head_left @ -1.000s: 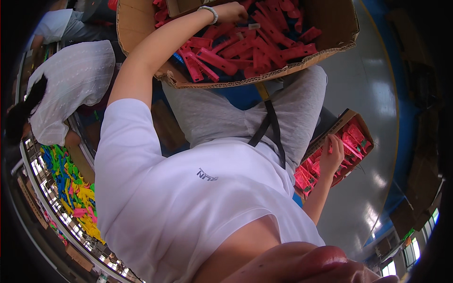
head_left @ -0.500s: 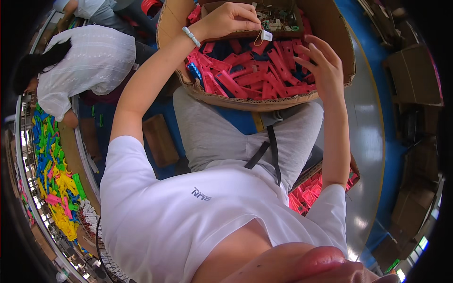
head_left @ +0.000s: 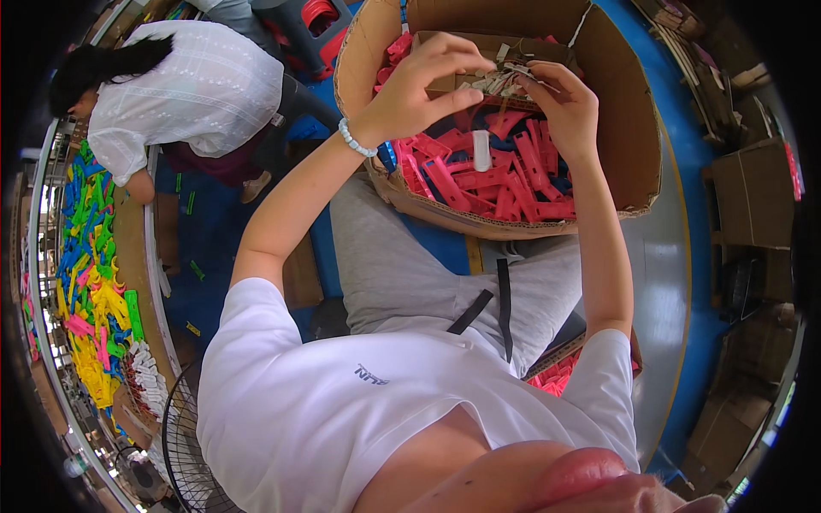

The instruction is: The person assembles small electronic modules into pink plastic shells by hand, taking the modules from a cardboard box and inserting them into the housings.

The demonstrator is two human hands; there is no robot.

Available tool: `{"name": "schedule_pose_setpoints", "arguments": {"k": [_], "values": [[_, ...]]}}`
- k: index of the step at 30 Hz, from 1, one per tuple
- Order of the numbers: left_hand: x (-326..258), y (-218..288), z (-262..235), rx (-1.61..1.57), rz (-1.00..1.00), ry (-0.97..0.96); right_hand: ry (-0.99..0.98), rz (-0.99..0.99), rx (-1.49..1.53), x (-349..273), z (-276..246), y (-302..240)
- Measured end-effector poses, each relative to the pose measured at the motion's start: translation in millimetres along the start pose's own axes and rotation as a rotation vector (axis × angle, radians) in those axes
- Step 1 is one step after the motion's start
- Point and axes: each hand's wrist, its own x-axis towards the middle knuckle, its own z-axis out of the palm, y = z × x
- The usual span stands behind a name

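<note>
My left hand (head_left: 432, 90) is over the cardboard box, fingers stretched and thumb apart, beside a bundle of small white parts with thin wires (head_left: 500, 83). My right hand (head_left: 560, 107) has its fingers bent around the right side of that bundle. Below the hands, many pink plastic casings (head_left: 513, 184) lie in the large cardboard box (head_left: 505, 227), with some blue between them. One white oblong piece (head_left: 481, 151) shows above the casings; whether it rests on them I cannot tell. A smaller carton (head_left: 436, 84) sits inside the box, partly hidden by my hands.
On the left, a person in a white top (head_left: 201, 81) leans over a long table heaped with coloured plastic parts (head_left: 94, 308). A wire fan guard (head_left: 184, 436) stands near my left side. Another box of pink parts (head_left: 556, 374) is by my right thigh. Cartons (head_left: 753, 201) stack at right.
The small white wired part has left my left hand, whose fingers have spread. My right hand has moved up to a bundle of wired parts. A white piece now shows over the pink casings.
</note>
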Motion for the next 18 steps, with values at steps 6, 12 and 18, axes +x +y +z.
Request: {"name": "schedule_pose_setpoints", "arguments": {"k": [6,12,18], "values": [[16.5,-26.6,13.4,-0.105,-0.282,0.216,-0.123,-0.472,-0.486,32.5,1.0,-1.4],[23.6,-56.0,21.0,-0.268,-0.371,0.408,-0.183,-0.031,0.137,64.8,0.7,7.0],[21.8,-72.6,29.5,-0.418,-0.464,0.514,-0.150,-0.049,0.233,79.9,3.0,24.8]]}}
